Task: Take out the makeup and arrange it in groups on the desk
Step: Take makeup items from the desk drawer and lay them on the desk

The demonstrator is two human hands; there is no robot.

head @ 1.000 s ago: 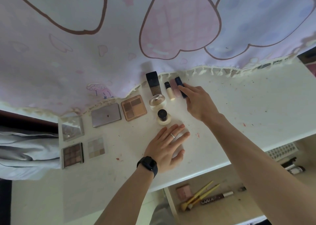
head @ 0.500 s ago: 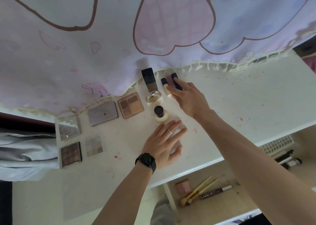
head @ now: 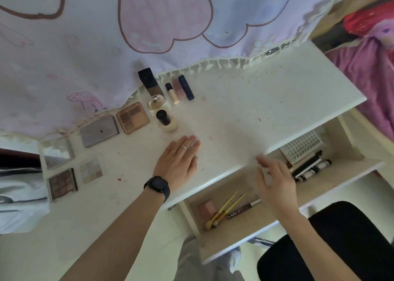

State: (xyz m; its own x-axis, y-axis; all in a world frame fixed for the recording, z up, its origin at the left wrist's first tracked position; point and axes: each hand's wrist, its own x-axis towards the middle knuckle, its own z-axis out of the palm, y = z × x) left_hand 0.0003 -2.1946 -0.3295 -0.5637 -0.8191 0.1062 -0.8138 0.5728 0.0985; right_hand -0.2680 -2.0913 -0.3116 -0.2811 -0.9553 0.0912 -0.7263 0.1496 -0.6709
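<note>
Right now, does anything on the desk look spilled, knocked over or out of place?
Nothing is toppled; palettes, bottles and tubes sit in tidy groups. The one oddity is small reddish smears on the desk, one just right of the fingertips of the left hand, another farther right. They look like dried makeup marks, hardly a fresh spill.

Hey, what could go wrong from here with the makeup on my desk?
The black-capped bottle stands upright just beyond the left hand; a nudge might topple it into the domed jar. The three tubes lie loose on the desk and may roll when the next item lands.
</note>
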